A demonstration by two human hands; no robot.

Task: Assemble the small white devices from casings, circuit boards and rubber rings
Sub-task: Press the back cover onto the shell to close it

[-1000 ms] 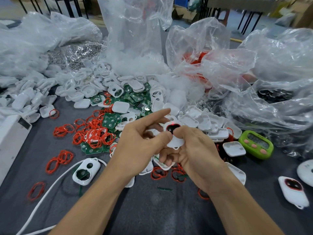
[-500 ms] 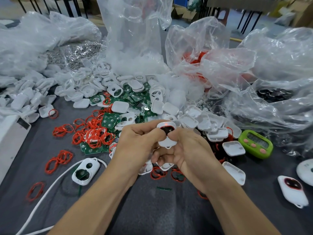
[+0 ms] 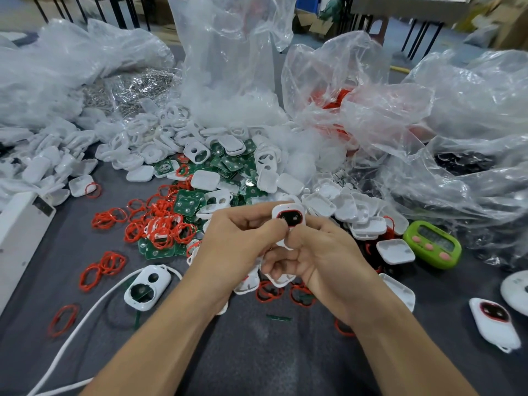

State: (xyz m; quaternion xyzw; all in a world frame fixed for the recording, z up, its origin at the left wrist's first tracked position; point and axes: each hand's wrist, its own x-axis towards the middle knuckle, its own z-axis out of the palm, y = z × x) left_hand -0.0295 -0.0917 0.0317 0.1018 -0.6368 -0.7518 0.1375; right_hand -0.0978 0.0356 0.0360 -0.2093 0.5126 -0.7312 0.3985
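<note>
Two-handed pinch on a small white device with a red-ringed dark window. Gripped by the curled fingers of the left hand at its left edge and of the right hand at its lower end, thumbs pressed on the face. Held just above the grey table, in front of loose white casings. Farther left, red rubber rings tangled over green circuit boards; nearer, a two-holed casing front beside a white cable. At right, a green timer and a finished device.

green timer at right | white cable front-left | clear plastic bags behind | white box left edge
</note>
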